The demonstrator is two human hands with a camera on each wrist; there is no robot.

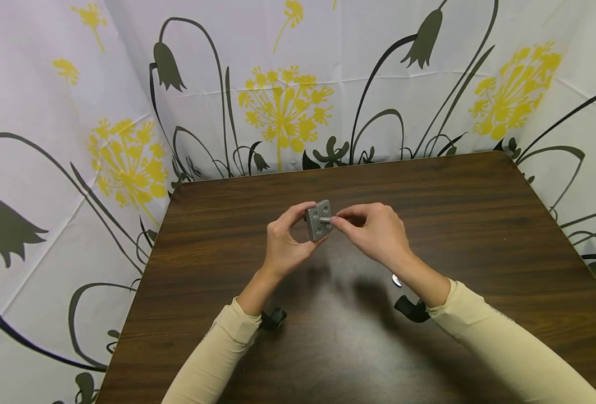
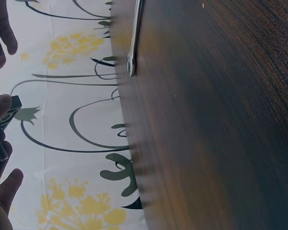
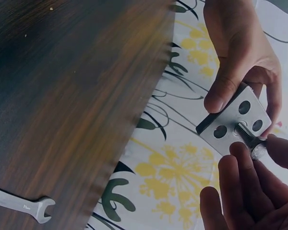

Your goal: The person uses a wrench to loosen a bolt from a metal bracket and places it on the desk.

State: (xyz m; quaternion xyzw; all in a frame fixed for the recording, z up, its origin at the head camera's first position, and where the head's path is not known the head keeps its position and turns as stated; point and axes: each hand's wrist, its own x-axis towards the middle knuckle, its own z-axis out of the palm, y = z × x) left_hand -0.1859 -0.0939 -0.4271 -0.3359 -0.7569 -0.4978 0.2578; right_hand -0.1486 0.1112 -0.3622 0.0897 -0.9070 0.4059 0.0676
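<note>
My left hand (image 1: 289,242) grips a square grey metal block (image 1: 315,223) by its edges, thumb on one side and fingers on the other. Several round holes show in the block's face. With thumb and fingertips, my right hand (image 1: 376,230) pinches a bolt (image 3: 249,136) at its head end. The bolt's threaded end meets the face of the block (image 3: 230,139); how deep it sits in there I cannot tell. Both hands hold these parts up above the table. At the left edge of the left wrist view, the block (image 2: 12,112) is only partly seen.
A silver wrench (image 3: 31,206) lies on the dark wooden table (image 1: 217,235); its open end (image 1: 397,280) peeks out beside my right forearm in the head view. Black wrist mounts (image 1: 273,320) sit under both forearms. A flower-patterned curtain (image 1: 202,112) hangs behind the table.
</note>
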